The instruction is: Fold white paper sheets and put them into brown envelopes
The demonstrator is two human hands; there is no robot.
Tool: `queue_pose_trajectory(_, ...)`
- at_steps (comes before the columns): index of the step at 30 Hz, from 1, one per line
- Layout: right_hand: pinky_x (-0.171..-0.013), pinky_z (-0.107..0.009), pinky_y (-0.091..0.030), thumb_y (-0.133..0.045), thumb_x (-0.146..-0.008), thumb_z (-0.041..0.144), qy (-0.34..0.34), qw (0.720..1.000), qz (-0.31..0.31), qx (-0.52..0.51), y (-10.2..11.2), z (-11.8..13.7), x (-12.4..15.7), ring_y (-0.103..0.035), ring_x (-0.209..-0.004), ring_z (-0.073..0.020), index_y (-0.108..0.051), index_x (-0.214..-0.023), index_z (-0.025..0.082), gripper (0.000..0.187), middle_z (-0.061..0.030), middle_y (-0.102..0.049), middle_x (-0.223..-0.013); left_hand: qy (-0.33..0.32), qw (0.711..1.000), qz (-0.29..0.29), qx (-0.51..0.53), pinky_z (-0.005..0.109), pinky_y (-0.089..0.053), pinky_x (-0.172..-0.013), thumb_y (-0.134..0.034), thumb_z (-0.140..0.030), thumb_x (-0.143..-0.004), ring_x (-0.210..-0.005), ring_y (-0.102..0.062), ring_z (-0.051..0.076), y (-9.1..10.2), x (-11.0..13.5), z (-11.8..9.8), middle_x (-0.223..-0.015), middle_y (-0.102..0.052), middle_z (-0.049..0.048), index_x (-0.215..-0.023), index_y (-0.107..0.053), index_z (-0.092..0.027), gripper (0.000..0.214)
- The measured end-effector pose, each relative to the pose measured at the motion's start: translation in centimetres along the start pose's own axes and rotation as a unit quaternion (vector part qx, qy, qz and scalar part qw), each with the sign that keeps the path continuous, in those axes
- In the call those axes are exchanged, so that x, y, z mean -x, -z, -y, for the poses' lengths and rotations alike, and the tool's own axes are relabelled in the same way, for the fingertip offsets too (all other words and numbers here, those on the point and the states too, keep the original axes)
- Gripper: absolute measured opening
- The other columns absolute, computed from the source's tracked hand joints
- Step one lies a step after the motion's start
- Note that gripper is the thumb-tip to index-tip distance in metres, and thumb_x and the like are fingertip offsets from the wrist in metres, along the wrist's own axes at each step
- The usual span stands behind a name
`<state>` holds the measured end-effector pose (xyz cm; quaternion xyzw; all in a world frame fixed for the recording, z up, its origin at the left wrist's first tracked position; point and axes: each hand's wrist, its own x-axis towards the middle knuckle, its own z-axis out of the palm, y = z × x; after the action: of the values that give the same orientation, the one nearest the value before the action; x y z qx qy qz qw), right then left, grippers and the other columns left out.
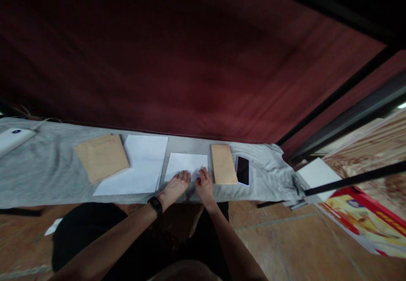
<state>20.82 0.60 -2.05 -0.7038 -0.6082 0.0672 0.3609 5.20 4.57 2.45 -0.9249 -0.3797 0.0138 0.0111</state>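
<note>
A folded-looking sheet of white paper [185, 162] lies on the grey cloth in front of me. My left hand [176, 184], a dark band on its wrist, rests with fingers stretched flat over the lower edge of that sheet. On the sheet's lower right corner is my right hand [204, 184], its fingers extended and the thumb apart from them. Just right of it lies a brown envelope [223, 164]. To the left, larger white sheets [142, 162] lie partly under a fanned stack of brown envelopes [103, 156].
A phone [242, 170] lies right of the single envelope. The grey cloth [47, 167] covers a narrow bench against a dark red curtain [177, 69]. A white device [15, 140] with a cable sits far left. A red and yellow box [364, 222] stands beyond a black bar on the right.
</note>
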Motion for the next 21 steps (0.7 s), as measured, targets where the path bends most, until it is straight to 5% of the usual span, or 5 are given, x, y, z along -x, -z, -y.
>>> queue_pose_trajectory(13,-0.114,-0.039,-0.043,-0.045,-0.088,0.013,-0.038,0.994,0.030,-0.093,1.0,-0.2,0.3,-0.049,-0.138,-0.0229,-0.061,-0.132,0.014,0.047,-0.0147,-0.056,-0.144,-0.002,1.000,0.001,-0.031,0.043,-0.048,-0.096,-0.043,0.004,-0.084,-0.111,-0.062,0.029,2.7,-1.9,-1.2,-0.117,-0.067,0.0196,-0.120,-0.065,-0.007,0.043)
queue_pose_trajectory(21,-0.116,-0.044,-0.039,-0.044,-0.095,0.032,-0.082,0.978,-0.035,-0.191,3.7,0.4,-0.4,-0.044,-0.142,-0.0232,-0.038,-0.152,0.020,0.058,-0.0118,-0.047,-0.153,0.066,0.995,-0.079,0.009,0.037,-0.049,-0.083,-0.045,-0.003,-0.088,-0.105,-0.063,0.028,8.1,-1.5,1.5,-0.107,-0.069,0.0153,-0.111,-0.067,-0.012,0.033)
